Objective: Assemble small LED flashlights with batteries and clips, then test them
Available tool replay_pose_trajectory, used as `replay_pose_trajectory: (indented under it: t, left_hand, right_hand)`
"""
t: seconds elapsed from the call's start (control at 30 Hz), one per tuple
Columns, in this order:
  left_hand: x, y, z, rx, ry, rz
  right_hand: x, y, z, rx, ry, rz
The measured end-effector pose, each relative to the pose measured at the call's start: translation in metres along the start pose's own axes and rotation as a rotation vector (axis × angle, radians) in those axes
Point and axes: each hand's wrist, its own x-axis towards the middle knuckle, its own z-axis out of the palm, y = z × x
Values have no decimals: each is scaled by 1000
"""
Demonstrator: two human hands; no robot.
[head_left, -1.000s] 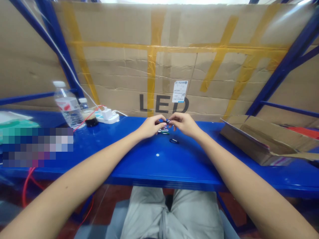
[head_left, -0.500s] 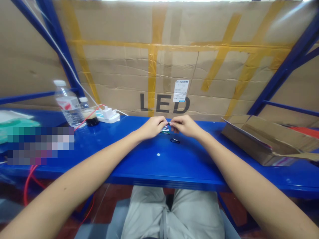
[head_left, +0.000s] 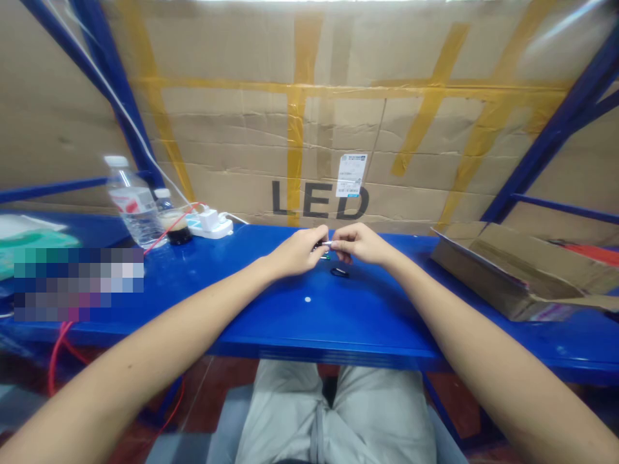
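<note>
Two bare forearms reached out over a smooth, glossy blue metal table [head_left: 367,316]. The left hand [head_left: 298,250] and right hand [head_left: 360,243] met near the table's far edge, fingers curled in narrow pinches on a small metal piece [head_left: 327,243] held just above the surface. Only a thin silvery sliver showed between the fingertips, its long axis running roughly level from one hand to the other. The rest was hidden by the fingers, and its shape could not be made out. A hint of green peeked out beneath the hands, too small to identify. Just in front of the right hand lay a small black oval loop [head_left: 339,272], flat on the table. Behind stood a creased cardboard sheet [head_left: 411,129] crossed with yellow tape. A clear ribbed plastic water bottle [head_left: 134,205] stood well to the left, and an open cardboard box [head_left: 512,270], cut off at the frame edge, lay to the right.
</note>
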Motion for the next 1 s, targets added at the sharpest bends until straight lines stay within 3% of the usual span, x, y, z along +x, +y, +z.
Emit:
replay_pose_trajectory:
  t: [0.47,0.7,1.0]
  left_hand:
    - [2,-3,7,-32,91,48]
    - [1,-3,8,2,106,121]
    - [1,-6,8,40,115,162]
  right_hand:
    - [1,9,-4,255,-32,65]
    - [3,11,0,498,-9,193]
    - [5,11,0,683,-79,271]
